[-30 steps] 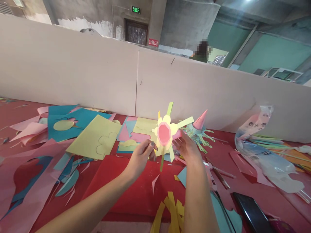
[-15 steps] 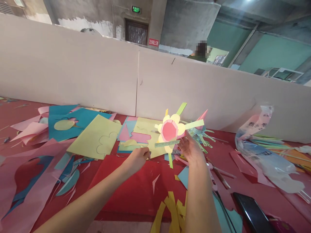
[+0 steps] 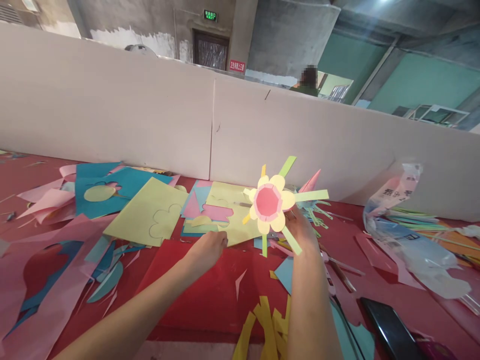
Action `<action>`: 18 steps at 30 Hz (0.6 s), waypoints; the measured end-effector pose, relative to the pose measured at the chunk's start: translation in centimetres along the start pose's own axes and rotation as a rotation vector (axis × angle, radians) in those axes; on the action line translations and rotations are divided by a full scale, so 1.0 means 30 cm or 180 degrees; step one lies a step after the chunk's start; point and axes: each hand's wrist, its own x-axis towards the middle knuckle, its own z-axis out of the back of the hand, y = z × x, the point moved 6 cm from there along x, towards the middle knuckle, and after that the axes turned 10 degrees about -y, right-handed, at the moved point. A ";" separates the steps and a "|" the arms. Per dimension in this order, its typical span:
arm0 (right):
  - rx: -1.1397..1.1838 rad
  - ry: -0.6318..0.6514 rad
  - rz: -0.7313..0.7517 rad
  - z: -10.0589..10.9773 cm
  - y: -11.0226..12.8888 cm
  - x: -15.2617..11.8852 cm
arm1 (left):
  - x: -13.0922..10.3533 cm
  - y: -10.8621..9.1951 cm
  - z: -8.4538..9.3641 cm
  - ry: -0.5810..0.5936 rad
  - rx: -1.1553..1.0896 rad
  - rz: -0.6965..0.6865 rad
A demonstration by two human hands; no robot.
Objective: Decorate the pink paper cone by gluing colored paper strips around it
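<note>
A paper flower (image 3: 267,201) with a pink centre, pale yellow petals and several green and yellow strips faces me above the table. My right hand (image 3: 301,231) holds it from behind on the right; the flower and its strips partly hide the fingers. To the left, my left hand (image 3: 212,246) is closed above the red sheet (image 3: 198,295), apart from the flower. What its fingers hold, if anything, is too small to tell. A pale yellow sheet (image 3: 146,212) with a drawn petal outline lies beyond my left hand.
Blue paper (image 3: 90,195) and pink scraps (image 3: 63,295) cover the left. Yellow strips (image 3: 264,325) lie in front. A phone (image 3: 390,327), a plastic bag (image 3: 423,255) and scissors are at the right. A white partition (image 3: 318,145) stands behind; a person (image 3: 307,82) is beyond it.
The flower has shifted right and turned to face me more fully, and its lower green strip now points down to the right. My right hand moved slightly right; my left hand slightly left.
</note>
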 end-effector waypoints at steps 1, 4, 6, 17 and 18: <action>-0.0028 0.0008 -0.0025 -0.005 -0.003 -0.003 | 0.002 -0.010 0.004 0.0017 0.0137 -0.0016; -0.0138 0.0121 -0.0022 -0.031 -0.010 -0.016 | 0.005 -0.045 0.013 0.0040 0.0667 -0.0056; -0.0244 0.0325 -0.0012 -0.052 -0.016 -0.027 | 0.005 -0.072 0.018 -0.0003 0.0746 -0.0066; -0.0584 0.0687 -0.0349 -0.114 -0.053 -0.065 | -0.016 -0.216 0.002 0.0218 -0.1163 -0.0437; -0.0631 0.0741 -0.0367 -0.126 -0.058 -0.073 | -0.018 -0.218 0.007 0.0117 -0.1165 -0.0482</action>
